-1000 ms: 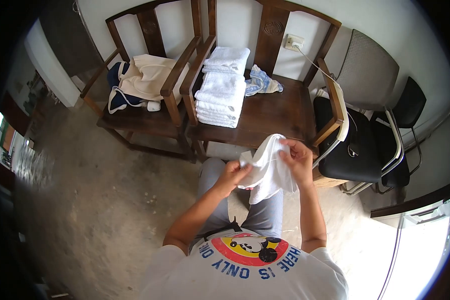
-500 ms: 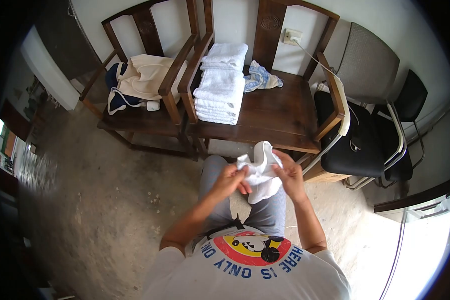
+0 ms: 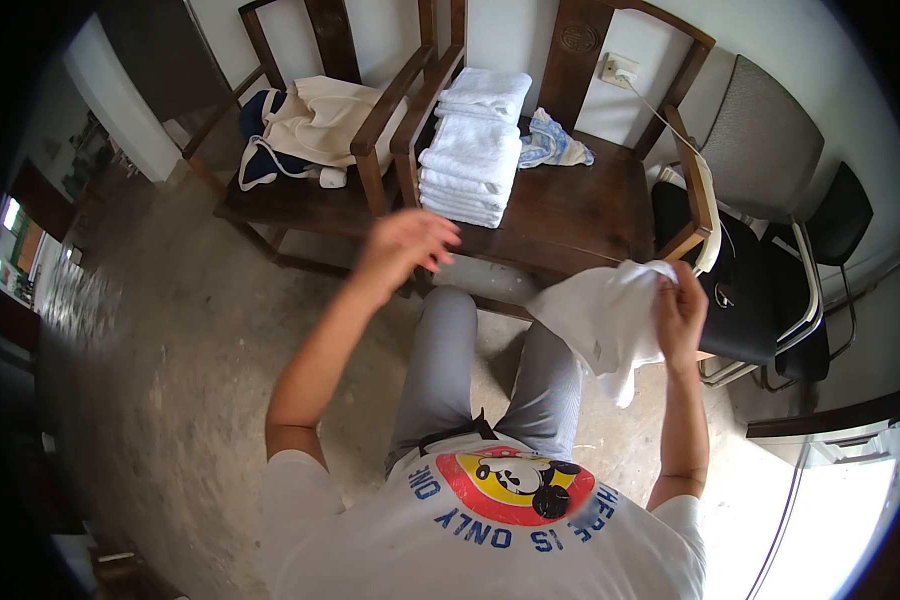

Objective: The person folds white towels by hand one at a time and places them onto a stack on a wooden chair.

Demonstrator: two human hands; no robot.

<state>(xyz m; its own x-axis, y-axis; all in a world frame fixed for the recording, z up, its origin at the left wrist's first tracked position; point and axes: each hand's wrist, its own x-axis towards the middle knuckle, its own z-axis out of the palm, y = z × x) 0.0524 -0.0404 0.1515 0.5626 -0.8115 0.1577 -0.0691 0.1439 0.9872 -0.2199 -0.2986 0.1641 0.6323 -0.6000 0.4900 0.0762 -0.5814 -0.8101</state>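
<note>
From my right hand (image 3: 681,318) a thin white cloth (image 3: 610,318) hangs, its upper edge pinched between thumb and fingers. The cloth spreads loosely to the left above my right knee, and its exact kind is unclear. My left hand (image 3: 408,248) is raised in front of the chairs, holding nothing, with its fingers loosely curled, apart and slightly blurred. Just beyond it, a stack of folded white towels (image 3: 468,165) sits on the left side of a wooden chair seat (image 3: 580,215).
A crumpled blue-and-white cloth (image 3: 550,143) lies behind the towels. The left wooden chair holds a beige and navy garment (image 3: 330,118). Black chairs (image 3: 735,310) with metal frames stand at the right. A cable runs from a wall socket (image 3: 620,69).
My hands have moved apart. The left let go of the white cloth and rose to the left; the right carried it rightward, where it now hangs more spread out. The view has shifted slightly.
</note>
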